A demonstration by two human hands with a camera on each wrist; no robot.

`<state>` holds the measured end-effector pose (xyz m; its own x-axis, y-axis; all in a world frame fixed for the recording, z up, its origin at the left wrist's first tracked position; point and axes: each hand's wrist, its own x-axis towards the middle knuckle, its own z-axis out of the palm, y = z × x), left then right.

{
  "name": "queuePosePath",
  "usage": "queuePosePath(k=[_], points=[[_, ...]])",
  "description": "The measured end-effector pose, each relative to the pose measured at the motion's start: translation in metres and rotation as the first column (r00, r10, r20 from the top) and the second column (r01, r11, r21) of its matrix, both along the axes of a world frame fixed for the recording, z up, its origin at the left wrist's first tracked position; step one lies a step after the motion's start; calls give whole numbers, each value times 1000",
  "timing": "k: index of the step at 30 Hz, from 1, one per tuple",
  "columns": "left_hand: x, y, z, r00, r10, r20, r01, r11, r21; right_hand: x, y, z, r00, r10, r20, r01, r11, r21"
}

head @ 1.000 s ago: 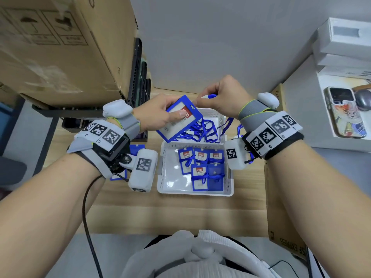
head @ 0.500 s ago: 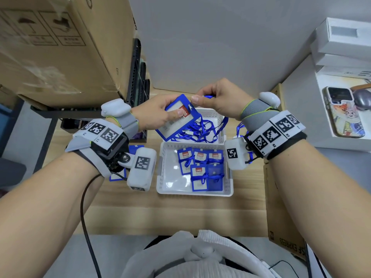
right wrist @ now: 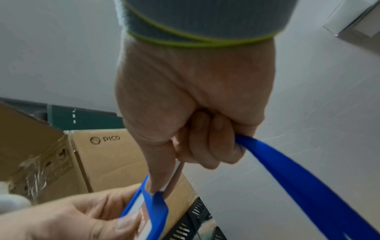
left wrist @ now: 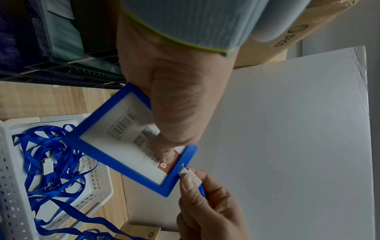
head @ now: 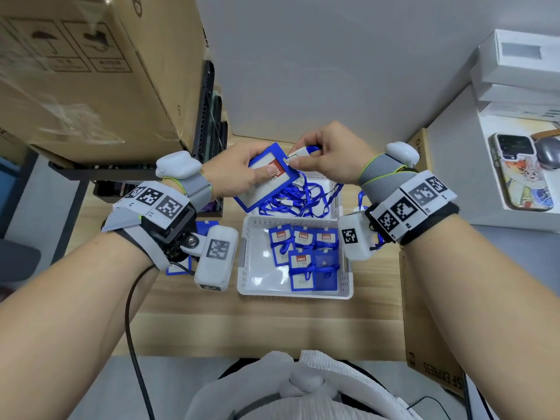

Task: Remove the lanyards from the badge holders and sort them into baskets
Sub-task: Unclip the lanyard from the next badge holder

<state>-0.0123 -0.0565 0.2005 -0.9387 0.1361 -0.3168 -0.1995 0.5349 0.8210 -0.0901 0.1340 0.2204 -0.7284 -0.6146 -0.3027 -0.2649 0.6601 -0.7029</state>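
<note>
My left hand (head: pixel 242 171) grips a blue-framed badge holder (head: pixel 266 183) with a white and red card, thumb pressed on its face (left wrist: pixel 164 155), held above the far basket. My right hand (head: pixel 324 159) pinches the white plastic clip (head: pixel 295 154) of a blue lanyard (right wrist: pixel 298 181) at the holder's top slot (left wrist: pixel 184 167). The lanyard's strap runs out of my right fist and hangs down. The far white basket (head: pixel 331 189) holds a tangle of loose blue lanyards (head: pixel 291 201). The near white basket (head: pixel 260 280) holds several blue badge holders (head: pixel 306 250).
A large cardboard box (head: pixel 85 74) on a dark rack stands at the left. More blue badge holders (head: pixel 181 265) lie on the wooden table (head: pixel 272 325) under my left wrist. A brown box (head: pixel 424 328) sits at the right, a phone (head: pixel 515 171) on a white shelf beyond it.
My right hand has drawn back a little from the holder, so the white clip now shows between thumb and finger at the slot. The left hand keeps holding the badge holder.
</note>
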Motion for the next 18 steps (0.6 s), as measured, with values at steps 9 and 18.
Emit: queuePosePath(k=[9, 18], points=[[0, 0, -2, 1000, 11, 6, -11, 1000, -4, -1, -1, -2, 999, 24, -34, -24, 1000, 14], [-1, 1, -2, 1000, 14, 16, -13, 1000, -13, 0, 2, -10, 997, 1, -81, -2, 1000, -17]])
